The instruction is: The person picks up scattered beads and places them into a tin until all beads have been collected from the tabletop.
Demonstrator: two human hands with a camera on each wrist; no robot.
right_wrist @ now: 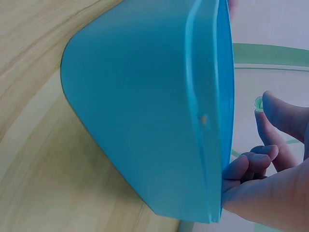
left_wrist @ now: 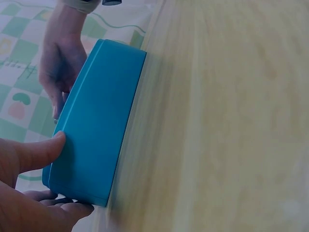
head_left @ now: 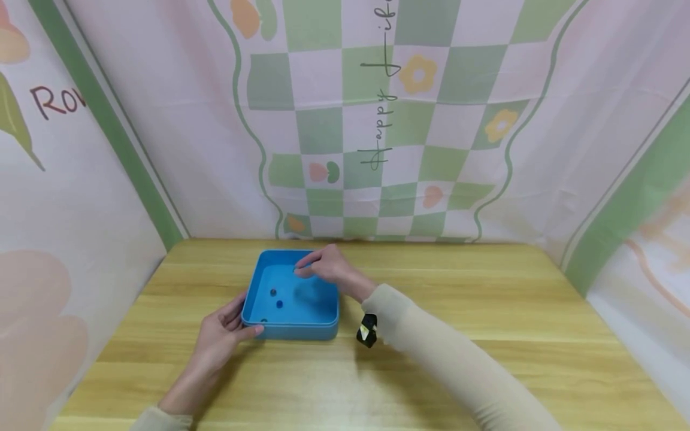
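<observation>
A square blue box (head_left: 291,333), open at the top, sits on the table. My left hand (head_left: 220,335) holds its near left corner, thumb on the front wall and fingers along the left side and bottom edge. Over the far right part of the box, my right hand (head_left: 331,267) pinches a small clear green marble (right_wrist: 259,103) between thumb and fingertip. Inside the box lie a dark reddish marble (head_left: 273,292), a blue marble (head_left: 279,304) and a greenish one (head_left: 264,321) by the front wall.
The wooden table (head_left: 431,371) reaches back to a patterned curtain (head_left: 366,137), with more curtain at both sides. A black wrist device (head_left: 368,331) hangs at the right cuff.
</observation>
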